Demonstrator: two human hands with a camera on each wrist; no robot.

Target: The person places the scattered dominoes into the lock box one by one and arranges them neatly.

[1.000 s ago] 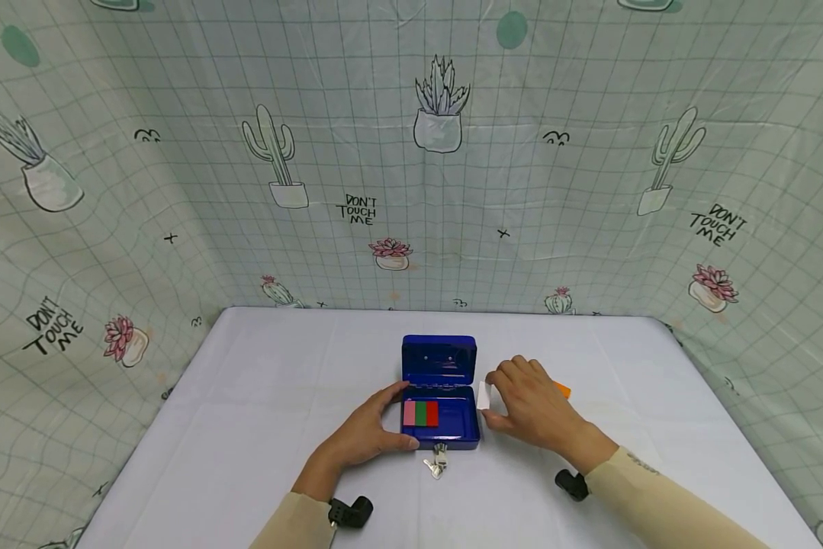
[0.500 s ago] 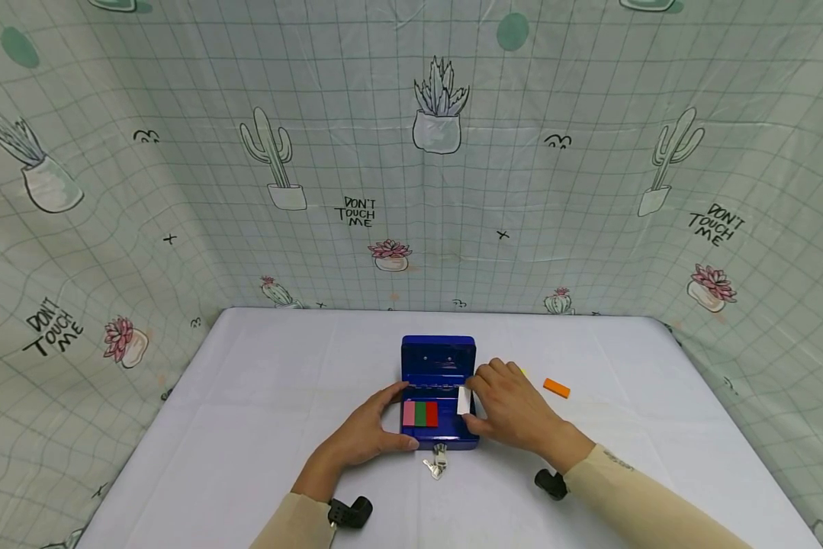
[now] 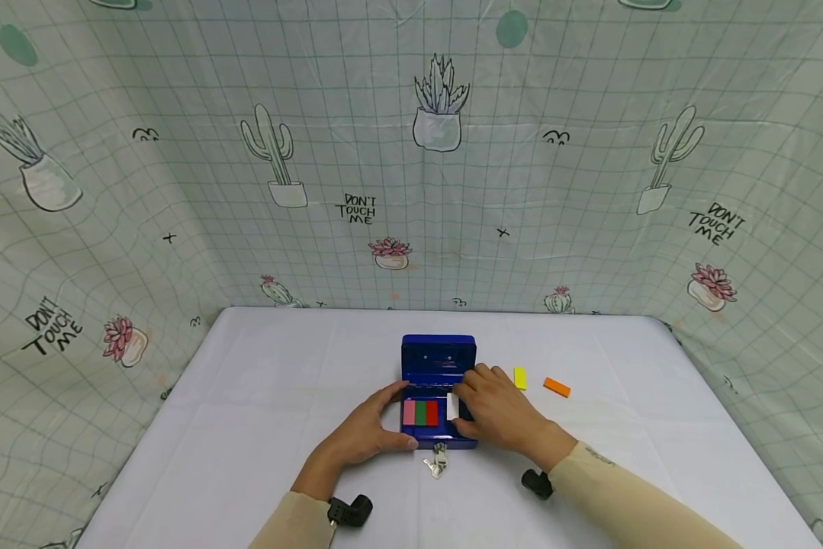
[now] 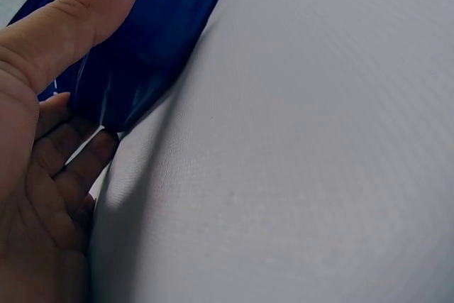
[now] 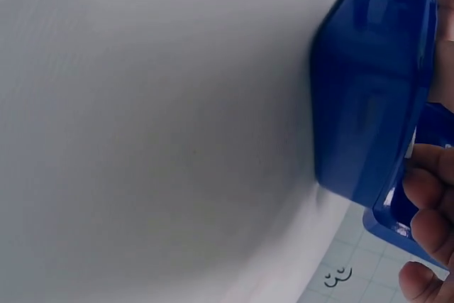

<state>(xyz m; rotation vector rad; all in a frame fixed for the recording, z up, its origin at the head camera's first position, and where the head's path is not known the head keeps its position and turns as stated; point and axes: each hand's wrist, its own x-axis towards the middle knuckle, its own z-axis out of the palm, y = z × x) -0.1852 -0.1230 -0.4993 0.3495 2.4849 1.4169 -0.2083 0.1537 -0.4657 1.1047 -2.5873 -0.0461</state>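
While the left hand is gripping one blue box, the right hand is pinching one white block. Three blocks are lying inside, two others outside.

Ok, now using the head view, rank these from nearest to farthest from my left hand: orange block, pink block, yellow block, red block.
1. Pink block: left end inside the blue box, beside your left hand.
2. Red block: also inside, right end of that row.
3. Yellow block: on the table, right of the box.
4. Orange block: farther right.
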